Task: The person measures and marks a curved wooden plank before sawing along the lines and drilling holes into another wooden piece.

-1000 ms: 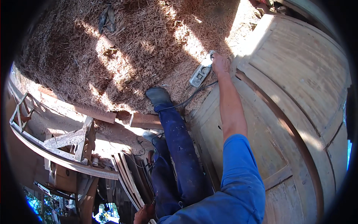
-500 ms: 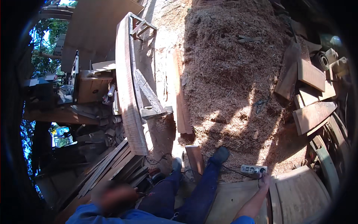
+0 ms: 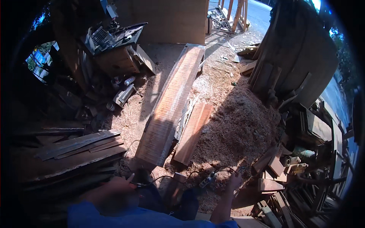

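My left hand (image 3: 118,185) is low in the view, one finger stretched forward and the others curled around something dark with a reddish part, too shadowed to name. A black cord runs from beside it toward the middle. My right hand (image 3: 234,181) is closed on a black cable (image 3: 225,167), which arcs left to a pale power strip (image 3: 207,180). The strip lies tilted near my legs, apart from both hands. Ahead, a long, wide wooden plank (image 3: 167,110) slopes away from me, with a shorter reddish board (image 3: 194,133) at its right.
Wood shavings (image 3: 243,125) are heaped to the right of the boards. Stacked planks (image 3: 83,146) lie at the left, and offcuts (image 3: 272,186) pile up at the right. A cluttered wooden cabinet (image 3: 116,60) stands at the far left. A short board (image 3: 175,186) is by my legs.
The view has swung up and turned. My right hand, earlier down at the power strip, is now raised to its right with the cable. The strip appears tilted and farther left.
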Motion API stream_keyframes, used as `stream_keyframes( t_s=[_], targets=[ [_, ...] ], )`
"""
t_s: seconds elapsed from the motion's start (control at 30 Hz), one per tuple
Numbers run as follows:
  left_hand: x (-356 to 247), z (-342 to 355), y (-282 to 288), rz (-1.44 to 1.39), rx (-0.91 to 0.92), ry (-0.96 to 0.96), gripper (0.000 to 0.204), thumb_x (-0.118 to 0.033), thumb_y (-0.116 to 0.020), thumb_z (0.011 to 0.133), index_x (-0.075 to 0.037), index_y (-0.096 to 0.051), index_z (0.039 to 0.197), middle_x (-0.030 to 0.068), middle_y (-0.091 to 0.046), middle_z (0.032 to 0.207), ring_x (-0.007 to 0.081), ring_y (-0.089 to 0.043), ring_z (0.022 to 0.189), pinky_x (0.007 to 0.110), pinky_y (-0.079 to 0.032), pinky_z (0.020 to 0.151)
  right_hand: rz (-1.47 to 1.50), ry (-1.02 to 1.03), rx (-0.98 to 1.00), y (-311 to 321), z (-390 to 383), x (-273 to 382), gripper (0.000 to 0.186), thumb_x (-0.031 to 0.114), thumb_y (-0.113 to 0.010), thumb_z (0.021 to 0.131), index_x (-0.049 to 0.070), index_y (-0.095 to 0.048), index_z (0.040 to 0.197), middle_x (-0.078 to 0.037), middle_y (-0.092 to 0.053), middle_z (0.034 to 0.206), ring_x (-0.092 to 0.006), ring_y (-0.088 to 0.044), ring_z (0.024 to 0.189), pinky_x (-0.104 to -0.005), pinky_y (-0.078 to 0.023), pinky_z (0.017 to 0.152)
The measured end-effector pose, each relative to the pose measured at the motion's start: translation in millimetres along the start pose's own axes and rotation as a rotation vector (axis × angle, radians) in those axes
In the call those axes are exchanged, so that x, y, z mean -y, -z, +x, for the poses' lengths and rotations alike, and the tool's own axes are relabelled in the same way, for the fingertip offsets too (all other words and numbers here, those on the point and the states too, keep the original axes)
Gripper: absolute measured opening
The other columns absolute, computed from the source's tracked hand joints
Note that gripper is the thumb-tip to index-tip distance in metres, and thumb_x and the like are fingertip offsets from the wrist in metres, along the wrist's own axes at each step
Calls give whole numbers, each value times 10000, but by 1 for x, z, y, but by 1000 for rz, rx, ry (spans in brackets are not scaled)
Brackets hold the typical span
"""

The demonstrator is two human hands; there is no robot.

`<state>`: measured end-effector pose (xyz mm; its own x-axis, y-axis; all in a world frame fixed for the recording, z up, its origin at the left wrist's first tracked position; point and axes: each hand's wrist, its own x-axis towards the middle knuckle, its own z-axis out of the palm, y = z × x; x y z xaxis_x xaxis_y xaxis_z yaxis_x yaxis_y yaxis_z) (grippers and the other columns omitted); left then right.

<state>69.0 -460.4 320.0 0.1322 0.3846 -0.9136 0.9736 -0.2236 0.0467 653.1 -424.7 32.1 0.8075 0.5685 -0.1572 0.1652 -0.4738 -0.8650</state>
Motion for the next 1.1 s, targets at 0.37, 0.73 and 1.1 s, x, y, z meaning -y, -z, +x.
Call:
stream_keyframes(
  t_s=[0.37, 0.73, 1.1],
  targets=[
    [208, -55, -21, -1510, -153, -738, 903, -87, -748, 751, -123, -273, 1517, 119, -582, 1231, 211, -585, 1082, 363, -504, 922, -139, 1164, 1277, -115, -503, 347, 794, 248, -806, 743, 90, -429, 1424, -214, -485, 1343, -390, -511, 1220, -454, -471, 983],
    [253, -46, 9, -2286, -288, -1012, 394, -305, -523, 998, -35, -473, 1280, 127, -617, 1100, 283, -656, 955, 425, -555, 885, -564, 1376, 889, -132, -601, 464, 767, 178, -665, 804, 183, -328, 1493, -156, -519, 1182, -355, -554, 1073, -514, -444, 826],
    [353, -73, -74, -1717, -586, -779, 562, -331, -562, 991, -21, -377, 1422, 149, -594, 1213, 204, -679, 898, 317, -559, 744, -1329, 1120, 1121, -86, -497, 497, 624, 149, -621, 774, 237, -456, 1369, -102, -666, 786, -315, -663, 655, -422, -486, 546]
  ],
)
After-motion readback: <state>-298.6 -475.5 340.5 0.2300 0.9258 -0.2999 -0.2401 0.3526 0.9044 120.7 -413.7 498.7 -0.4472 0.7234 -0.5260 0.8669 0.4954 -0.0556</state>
